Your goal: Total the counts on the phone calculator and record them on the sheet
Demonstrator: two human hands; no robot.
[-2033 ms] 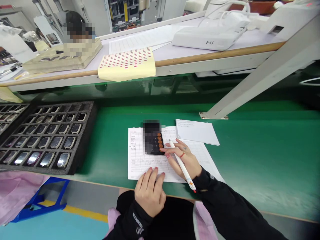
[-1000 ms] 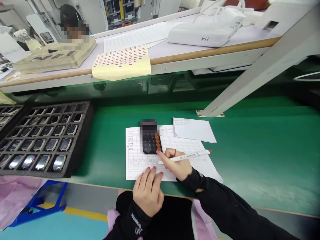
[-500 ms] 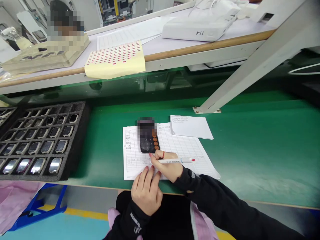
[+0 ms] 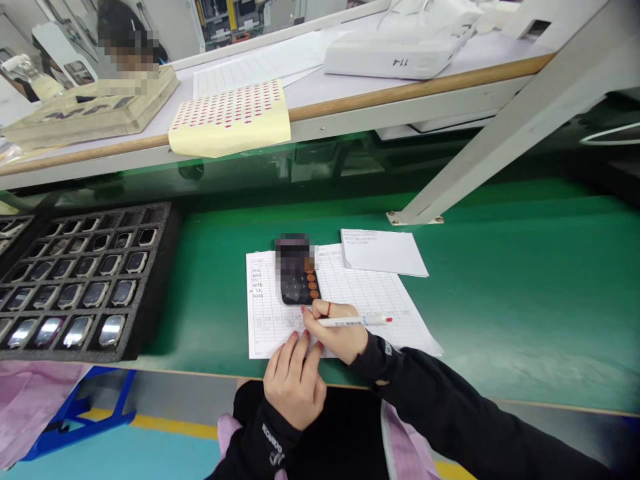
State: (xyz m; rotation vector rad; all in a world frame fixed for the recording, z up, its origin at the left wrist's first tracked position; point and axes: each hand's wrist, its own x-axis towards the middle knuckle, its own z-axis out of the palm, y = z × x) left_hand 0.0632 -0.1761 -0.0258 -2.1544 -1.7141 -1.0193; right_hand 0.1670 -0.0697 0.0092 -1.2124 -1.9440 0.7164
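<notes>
A ruled white form (image 4: 360,293) lies on the green bench mat, with a black calculator (image 4: 298,283) resting on its upper left part. My right hand (image 4: 334,333) is closed round a white pen (image 4: 355,321), its tip down on the form just below the calculator. My left hand (image 4: 294,380) lies flat, fingers stretched out, pressing the form's near edge. A smaller white sheet (image 4: 383,252) overlaps the form's far right corner.
A black foam tray (image 4: 165,267) holding several small shiny devices sits at the left. A raised shelf (image 4: 400,100) carries a yellow sheet of red stickers (image 4: 230,119), papers and a white device (image 4: 400,53). A slanted metal brace (image 4: 500,127) meets the mat. A person sits beyond, far left.
My right hand left the calculator keys, swung the pen round and lowered its tip to the form below the calculator. The left hand stayed on the paper.
</notes>
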